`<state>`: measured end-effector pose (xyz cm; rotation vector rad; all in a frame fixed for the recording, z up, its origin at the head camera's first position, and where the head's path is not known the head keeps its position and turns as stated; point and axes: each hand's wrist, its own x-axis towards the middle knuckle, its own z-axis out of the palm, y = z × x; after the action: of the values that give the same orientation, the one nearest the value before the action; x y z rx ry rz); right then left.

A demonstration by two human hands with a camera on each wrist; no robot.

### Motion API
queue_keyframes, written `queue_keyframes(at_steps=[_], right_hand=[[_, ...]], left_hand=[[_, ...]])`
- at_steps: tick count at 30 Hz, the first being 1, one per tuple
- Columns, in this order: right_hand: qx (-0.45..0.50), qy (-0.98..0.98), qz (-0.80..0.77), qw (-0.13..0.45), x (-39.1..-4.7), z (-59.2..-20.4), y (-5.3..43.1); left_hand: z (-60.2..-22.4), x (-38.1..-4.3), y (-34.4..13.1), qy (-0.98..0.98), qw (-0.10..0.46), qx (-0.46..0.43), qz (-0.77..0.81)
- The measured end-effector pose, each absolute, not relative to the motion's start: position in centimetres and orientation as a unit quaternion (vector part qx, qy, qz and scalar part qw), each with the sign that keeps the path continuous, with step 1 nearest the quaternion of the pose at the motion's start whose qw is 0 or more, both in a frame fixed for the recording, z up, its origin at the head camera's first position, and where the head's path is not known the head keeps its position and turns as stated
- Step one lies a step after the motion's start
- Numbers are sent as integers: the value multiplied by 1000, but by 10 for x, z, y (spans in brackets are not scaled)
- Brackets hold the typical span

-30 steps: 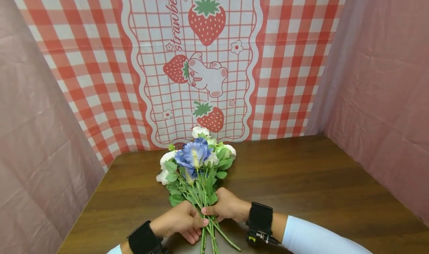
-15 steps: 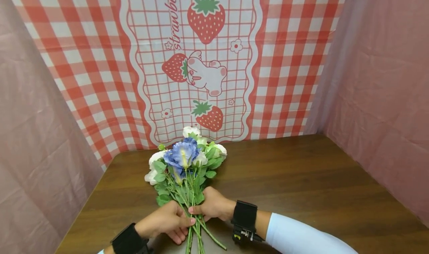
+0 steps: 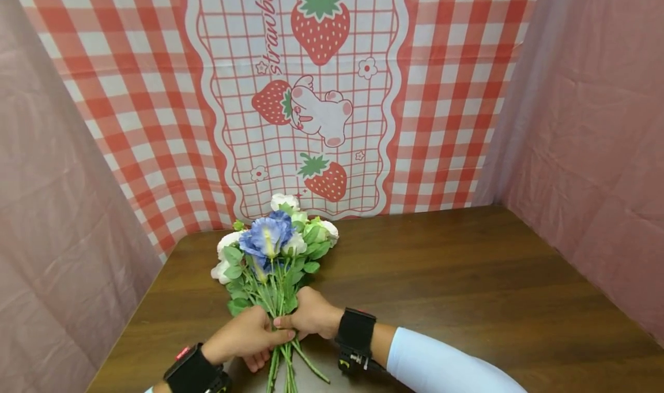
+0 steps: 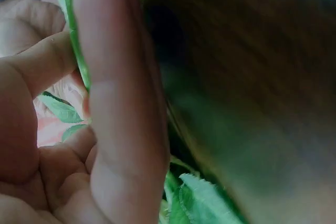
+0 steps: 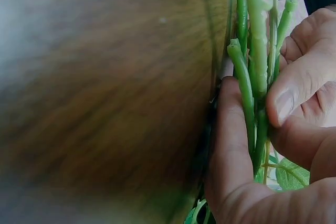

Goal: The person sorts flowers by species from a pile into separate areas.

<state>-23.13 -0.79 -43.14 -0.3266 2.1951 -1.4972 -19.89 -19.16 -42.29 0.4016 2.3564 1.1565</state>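
Left of centre at a wooden table (image 3: 441, 278), the left hand (image 3: 248, 336) and right hand (image 3: 313, 313) pinch the stems (image 5: 258, 51) of a blue-and-white flower bouquet (image 3: 277, 260), likely light, springy, best held below its delicate petals (image 3: 254, 242).

So it's a pretty full bouquet (image 3: 277, 278), with a big ruffled blue bloom (image 3: 267, 236) front and center, puffy white blooms (image 3: 284, 201) around it, and lots of green leaves (image 3: 233, 257). The flower heads point away from the person, bare stems (image 3: 287, 373) toward them, bunched tight where the left grip (image 3: 251, 335) and right grip (image 3: 310, 315) pinch them. Below that the stems fan out, one splaying off to the right. Blunt stem ends (image 5: 234, 46) too. Can't tell if it's actually touching the surface (image 3: 441, 266).
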Motion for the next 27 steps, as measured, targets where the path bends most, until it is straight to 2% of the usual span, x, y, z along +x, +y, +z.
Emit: queue_keyframes(at_steps=[7, 17, 22, 27], right_hand=[[-116, 809, -529, 228, -233, -428, -22], [-116, 811, -528, 222, -236, -431, -35], [-132, 797, -536, 245, -239, -431, -36], [-136, 778, -552, 268, -242, -431, -33]], left_hand=[[-420, -198, -191, 913, 157, 184, 328], [-421, -195, -186, 967, 67, 129, 210], [-421, -194, -182, 981, 49, 92, 162], [-420, -197, -179, 988, 70, 65, 121]])
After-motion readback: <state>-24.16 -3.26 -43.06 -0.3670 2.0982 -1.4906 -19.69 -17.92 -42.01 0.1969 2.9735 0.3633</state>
